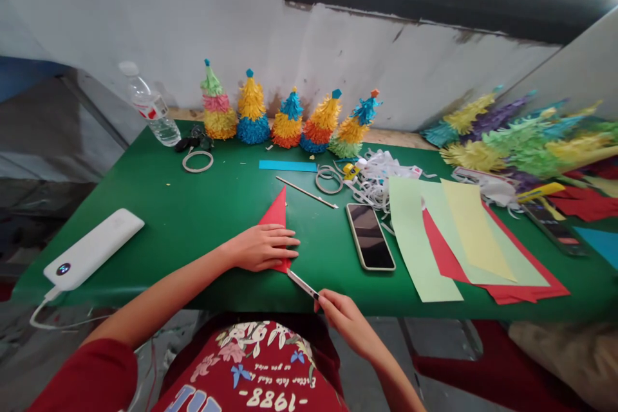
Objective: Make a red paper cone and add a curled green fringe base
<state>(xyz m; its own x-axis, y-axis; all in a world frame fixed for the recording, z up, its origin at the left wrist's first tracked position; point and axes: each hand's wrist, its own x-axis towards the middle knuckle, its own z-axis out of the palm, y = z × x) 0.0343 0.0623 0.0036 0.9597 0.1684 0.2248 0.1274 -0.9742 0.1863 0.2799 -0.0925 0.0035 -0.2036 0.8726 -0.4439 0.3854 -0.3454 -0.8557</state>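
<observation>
A folded piece of red paper [275, 210] with a pointed top lies on the green table [222, 212] in front of me. My left hand [263, 246] rests flat across its lower part, fingers stretched to the right, and hides some of it. In my right hand [340, 312] is a slim white utility knife [303, 284], pinched by its near end. Its tip reaches the lower right corner of the red paper. Just above the paper lies a thin stick [306, 192], with a blue paper strip [288, 166] beyond it.
Several fringed paper trees [253, 109] line the wall. A water bottle [153, 106] and a white power bank [94, 249] stand and lie at left. To the right are a phone [369, 237], shredded white paper strips [379, 177] and coloured sheets [420, 251].
</observation>
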